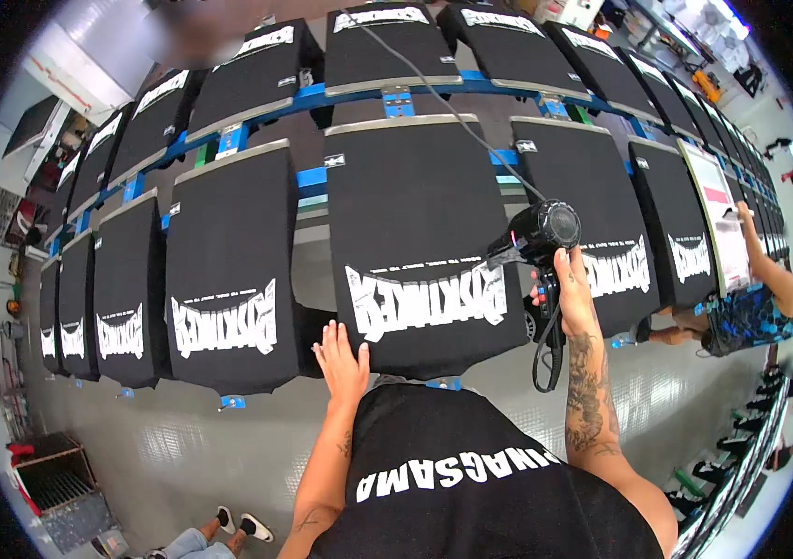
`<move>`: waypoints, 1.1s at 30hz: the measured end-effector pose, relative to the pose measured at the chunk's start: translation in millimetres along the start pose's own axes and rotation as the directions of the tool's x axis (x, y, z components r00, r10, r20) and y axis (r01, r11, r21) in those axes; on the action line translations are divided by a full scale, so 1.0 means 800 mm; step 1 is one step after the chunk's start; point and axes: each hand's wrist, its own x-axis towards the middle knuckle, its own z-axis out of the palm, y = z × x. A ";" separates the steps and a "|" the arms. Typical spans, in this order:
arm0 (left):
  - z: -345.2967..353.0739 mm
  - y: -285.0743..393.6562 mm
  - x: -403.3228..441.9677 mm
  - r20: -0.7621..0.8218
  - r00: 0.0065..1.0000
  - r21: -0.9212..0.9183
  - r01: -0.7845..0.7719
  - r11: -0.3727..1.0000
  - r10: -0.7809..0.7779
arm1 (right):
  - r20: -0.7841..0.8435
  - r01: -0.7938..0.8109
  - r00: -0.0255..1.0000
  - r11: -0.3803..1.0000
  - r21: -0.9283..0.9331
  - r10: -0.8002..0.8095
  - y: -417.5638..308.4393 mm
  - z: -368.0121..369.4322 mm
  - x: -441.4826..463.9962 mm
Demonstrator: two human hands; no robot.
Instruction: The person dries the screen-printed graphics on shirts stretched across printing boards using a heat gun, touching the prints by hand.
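Note:
A black T-shirt (410,210) lies stretched over the board in front of me, with white block lettering (429,306) near its close end and a small white label mark at its far left corner. My right hand (575,284) grips the handle of a black hair dryer (545,231). Its nozzle points left over the right end of the lettering; whether it touches the cloth I cannot tell. My left hand (344,361) rests with fingers spread on the near left edge of the shirt, holding nothing. The dryer's looped lower cord hangs beside my right wrist.
More boards with printed black shirts (224,252) stand in two rows along a blue metal frame (312,177). A grey cable (452,107) crosses above them to the dryer. At right, another person's hand (744,212) is at a framed screen (718,219). Someone's feet (245,526) show lower left.

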 end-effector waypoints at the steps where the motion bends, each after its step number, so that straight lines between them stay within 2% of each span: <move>1: 0.001 -0.006 0.008 -0.005 1.000 -0.018 -0.020 1.000 0.020 | 0.031 -0.016 0.999 1.000 -0.009 0.016 -0.002 0.015 0.001; 6: -0.008 -0.028 0.044 0.015 0.994 -0.099 -0.104 0.990 0.105 | 0.148 -0.095 0.985 0.995 0.029 0.089 -0.010 0.118 -0.002; 10: -0.015 -0.045 0.062 0.019 0.988 -0.119 -0.153 0.981 0.156 | 0.311 -0.120 0.945 0.991 0.061 0.095 -0.008 0.199 0.002; 16: -0.020 -0.064 0.073 0.009 0.989 -0.137 -0.144 0.980 0.147 | 0.444 -0.142 0.887 0.990 0.008 0.124 -0.016 0.270 -0.003; 18: -0.017 -0.067 0.072 0.009 0.992 -0.148 -0.124 0.981 0.127 | 0.486 -0.083 0.868 0.995 -0.061 0.102 -0.010 0.270 -0.011; 22: -0.007 -0.067 0.066 0.034 0.998 -0.177 -0.050 0.983 0.057 | 0.523 -0.253 0.811 0.963 -0.093 0.263 -0.016 0.243 -0.044; 24: -0.001 -0.061 0.062 0.043 0.998 -0.202 -0.026 0.979 0.035 | 0.547 -0.270 0.790 0.958 -0.096 0.278 -0.015 0.222 -0.056; 29: 0.019 -0.028 0.054 0.060 0.997 -0.286 0.071 0.956 -0.056 | 0.460 -0.232 0.858 0.972 -0.048 0.227 -0.006 0.157 -0.077; 33: 0.032 -0.017 0.054 0.060 0.991 -0.251 0.133 0.959 -0.121 | 0.337 -0.184 0.923 0.982 -0.032 0.184 0.007 0.083 -0.085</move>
